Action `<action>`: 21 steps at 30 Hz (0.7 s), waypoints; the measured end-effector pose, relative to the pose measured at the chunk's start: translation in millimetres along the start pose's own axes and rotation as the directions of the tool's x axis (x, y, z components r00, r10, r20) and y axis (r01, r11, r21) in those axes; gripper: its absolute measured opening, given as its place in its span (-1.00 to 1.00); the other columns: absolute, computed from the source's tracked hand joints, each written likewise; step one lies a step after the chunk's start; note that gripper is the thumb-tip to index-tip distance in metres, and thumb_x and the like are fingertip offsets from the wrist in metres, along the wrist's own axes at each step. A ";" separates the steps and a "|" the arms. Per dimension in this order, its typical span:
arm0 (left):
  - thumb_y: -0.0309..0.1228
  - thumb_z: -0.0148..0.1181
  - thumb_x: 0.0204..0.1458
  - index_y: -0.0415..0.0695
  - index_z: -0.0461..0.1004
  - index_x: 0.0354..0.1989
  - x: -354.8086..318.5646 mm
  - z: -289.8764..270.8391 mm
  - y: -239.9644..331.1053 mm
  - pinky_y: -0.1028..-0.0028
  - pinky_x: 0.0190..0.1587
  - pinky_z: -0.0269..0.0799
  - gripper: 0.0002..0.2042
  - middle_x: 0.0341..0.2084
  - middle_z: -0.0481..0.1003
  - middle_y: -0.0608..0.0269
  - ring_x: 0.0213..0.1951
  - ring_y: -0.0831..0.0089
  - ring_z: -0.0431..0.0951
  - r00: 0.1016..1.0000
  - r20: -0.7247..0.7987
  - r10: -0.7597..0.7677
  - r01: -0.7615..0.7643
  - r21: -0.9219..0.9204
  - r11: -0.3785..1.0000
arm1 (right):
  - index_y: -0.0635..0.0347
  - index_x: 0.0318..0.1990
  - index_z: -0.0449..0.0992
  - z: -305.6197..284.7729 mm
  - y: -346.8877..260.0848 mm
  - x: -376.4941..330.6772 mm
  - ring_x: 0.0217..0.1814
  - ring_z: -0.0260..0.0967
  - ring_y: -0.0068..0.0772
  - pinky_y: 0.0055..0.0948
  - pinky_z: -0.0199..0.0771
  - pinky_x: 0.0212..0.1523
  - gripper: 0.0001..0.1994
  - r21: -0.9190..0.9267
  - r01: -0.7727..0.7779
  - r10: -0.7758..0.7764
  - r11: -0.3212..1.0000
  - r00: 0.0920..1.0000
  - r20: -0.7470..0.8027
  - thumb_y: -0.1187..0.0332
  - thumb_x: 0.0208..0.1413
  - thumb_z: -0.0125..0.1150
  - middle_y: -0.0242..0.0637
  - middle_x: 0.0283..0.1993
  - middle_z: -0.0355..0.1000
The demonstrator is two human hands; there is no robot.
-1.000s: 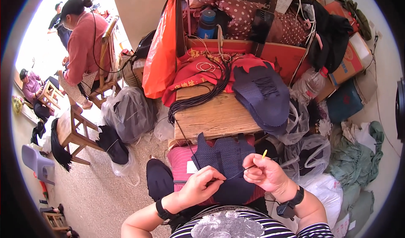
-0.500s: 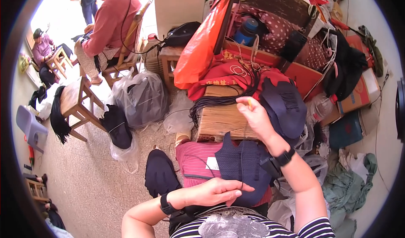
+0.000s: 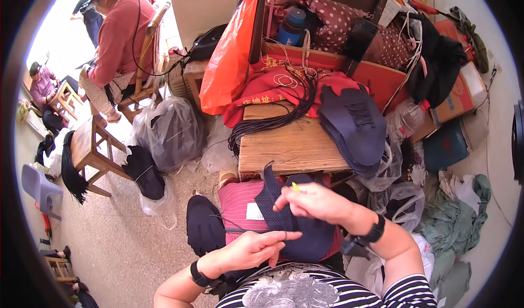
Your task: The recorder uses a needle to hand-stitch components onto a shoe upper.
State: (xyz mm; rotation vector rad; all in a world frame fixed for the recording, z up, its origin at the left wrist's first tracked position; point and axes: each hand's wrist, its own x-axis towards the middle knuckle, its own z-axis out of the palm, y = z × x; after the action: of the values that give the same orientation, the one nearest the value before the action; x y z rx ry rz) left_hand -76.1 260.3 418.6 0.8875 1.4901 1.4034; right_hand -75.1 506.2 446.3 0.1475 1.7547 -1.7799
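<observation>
A navy knit shoe upper (image 3: 284,212) lies across my lap, over pink striped cloth. My left hand (image 3: 259,248) is at its near edge, index finger pointing right and thumb pressed in; a thin dark cord (image 3: 230,219) runs into its grip. My right hand (image 3: 316,201) is over the upper with fingers curled, and a small yellow piece (image 3: 296,187) sticks up from them; its kind is too small to tell. A bundle of black laces (image 3: 273,123) rests on the wooden stool top (image 3: 295,150) in front. Stacked navy uppers (image 3: 353,128) sit on its right side.
More dark uppers (image 3: 204,226) hang left of my lap. Plastic bags (image 3: 169,125) and a wooden stool (image 3: 90,144) stand on the floor at left. A person in pink (image 3: 123,40) sits beyond. An open red chest (image 3: 376,81) is behind the stool top.
My right hand has come down from above the stool top to the upper on my lap. My left hand stays low near it. The whole view has shifted slightly.
</observation>
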 end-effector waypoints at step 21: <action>-0.43 -0.08 0.45 -0.14 0.23 0.46 56.8 -4.7 -0.2 0.66 -0.22 0.33 -0.57 -0.18 0.51 0.27 -0.30 0.65 0.36 0.941 -0.322 -0.103 -0.164 -0.701 0.694 | 0.15 -0.22 0.59 37.5 78.0 -44.9 -0.28 0.55 0.00 -0.16 0.51 -0.19 -0.70 -0.344 0.222 -0.223 0.912 0.974 0.038 0.11 0.35 0.10 -0.10 -0.36 0.57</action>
State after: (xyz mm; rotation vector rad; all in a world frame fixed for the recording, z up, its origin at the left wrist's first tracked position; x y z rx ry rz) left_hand -100.8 311.2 411.3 0.1616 0.9773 2.0349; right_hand 12.3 493.3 405.2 -0.2070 2.1252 -1.5846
